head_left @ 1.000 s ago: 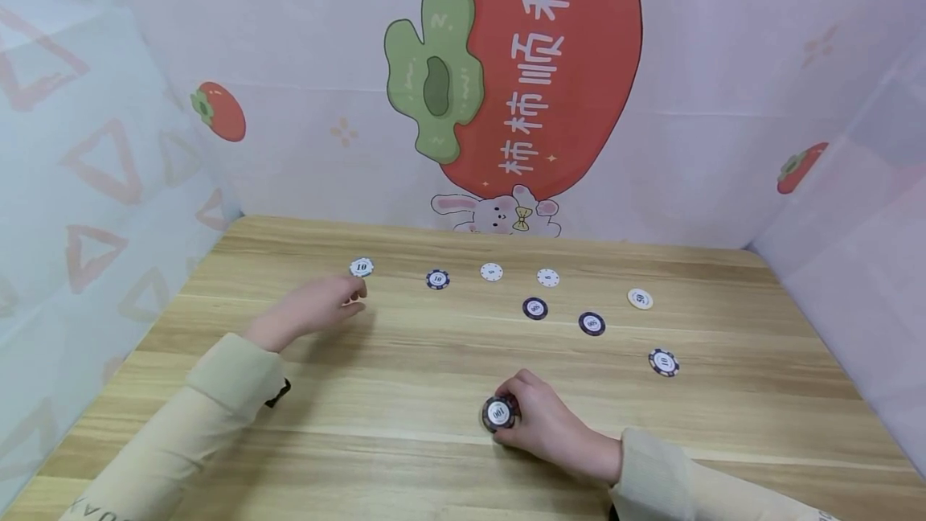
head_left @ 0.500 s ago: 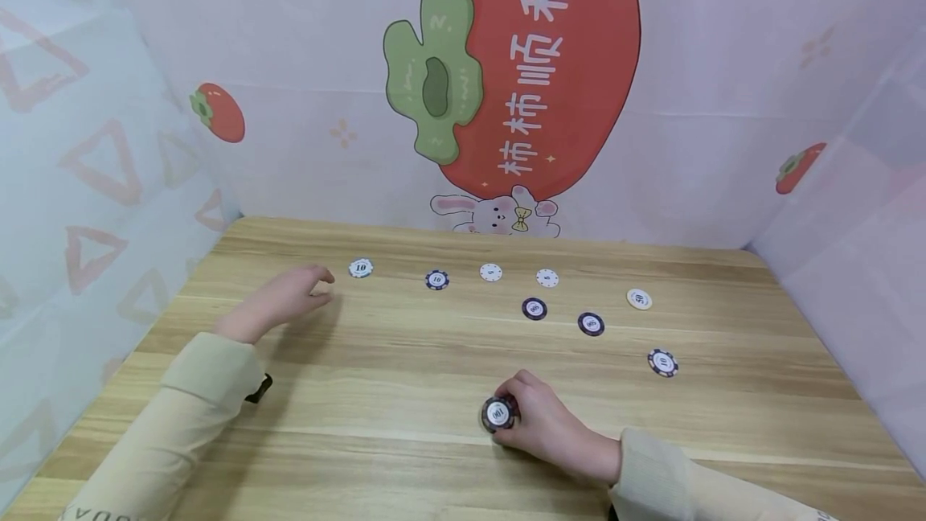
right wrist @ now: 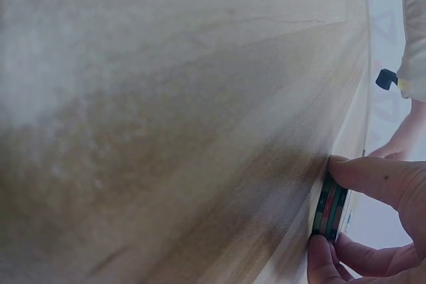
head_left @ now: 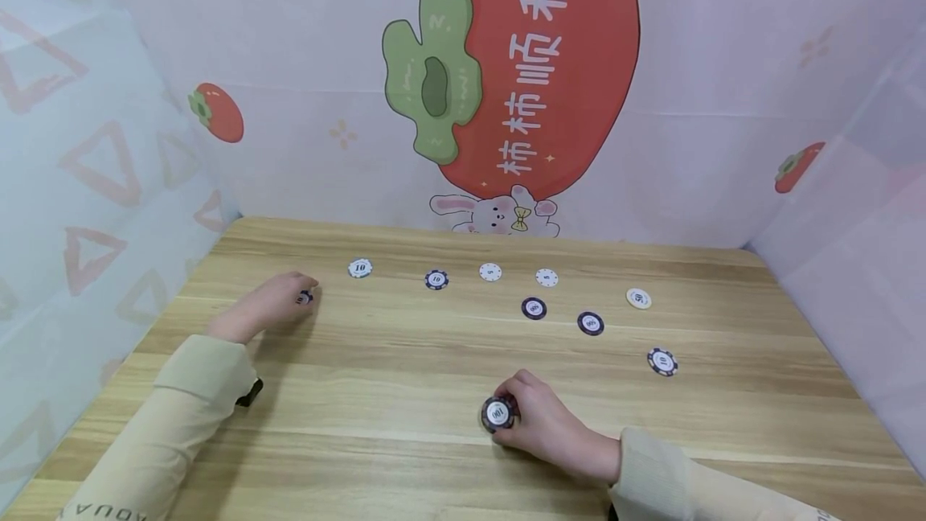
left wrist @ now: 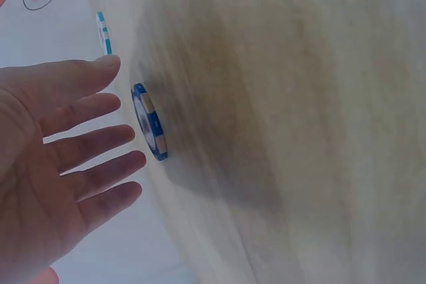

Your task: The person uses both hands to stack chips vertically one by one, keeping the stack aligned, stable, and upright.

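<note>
- Pale fabric printed with a big red persimmon and a rabbit forms the back wall on my feed, with lighter walls either side.
- Below it I have a wood-grain table, its planks running roughly side to side.
- Over its left part hangs the left hand, clearly the nearer one to the blue chip. From the wrist camera I read its fingers as extended and spread, holding nothing, with the chip just beyond the fingertips on the table side. Whether any finger touches it, I cannot tell.
- Closer to the wearer, the right hand pinches a stack, thumb on one side and fingers on the other.
- That stack looks several chips thick, dark round the rim with green and reddish bands; its white top reads 100. I judge that it rests on the wood.
- Past the hands I count eight loose chips, all flat: a white 10 near the left fingertips and, beyond it, a mix of blue, white and dark purple ones.
- Round, so without a long axis, the blue chip lies flat; its rim alternates blue and pale blocks, and from the head view the fingers partly cover its face.
</note>
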A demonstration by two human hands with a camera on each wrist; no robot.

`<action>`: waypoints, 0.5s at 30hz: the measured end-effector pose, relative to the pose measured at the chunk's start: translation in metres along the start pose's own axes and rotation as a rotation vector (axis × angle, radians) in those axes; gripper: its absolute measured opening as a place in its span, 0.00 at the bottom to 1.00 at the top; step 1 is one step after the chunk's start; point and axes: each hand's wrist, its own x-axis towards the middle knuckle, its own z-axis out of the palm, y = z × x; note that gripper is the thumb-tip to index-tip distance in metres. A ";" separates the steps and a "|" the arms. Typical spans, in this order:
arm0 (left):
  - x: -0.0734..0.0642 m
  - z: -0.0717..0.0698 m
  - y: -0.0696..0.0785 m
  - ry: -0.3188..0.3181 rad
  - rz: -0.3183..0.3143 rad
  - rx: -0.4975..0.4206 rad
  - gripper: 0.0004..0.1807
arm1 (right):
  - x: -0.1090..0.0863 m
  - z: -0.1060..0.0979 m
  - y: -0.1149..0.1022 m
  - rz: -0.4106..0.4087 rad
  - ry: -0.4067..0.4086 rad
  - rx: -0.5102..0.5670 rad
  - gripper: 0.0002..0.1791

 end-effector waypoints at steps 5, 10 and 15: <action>0.000 0.004 -0.004 -0.009 -0.007 0.005 0.18 | 0.000 0.000 0.000 -0.007 0.003 -0.001 0.21; 0.000 0.003 -0.003 -0.002 -0.019 0.020 0.15 | 0.000 0.000 0.000 -0.012 0.007 -0.001 0.21; -0.001 0.001 -0.003 0.001 -0.043 0.022 0.14 | 0.001 0.000 0.000 -0.018 0.008 -0.002 0.21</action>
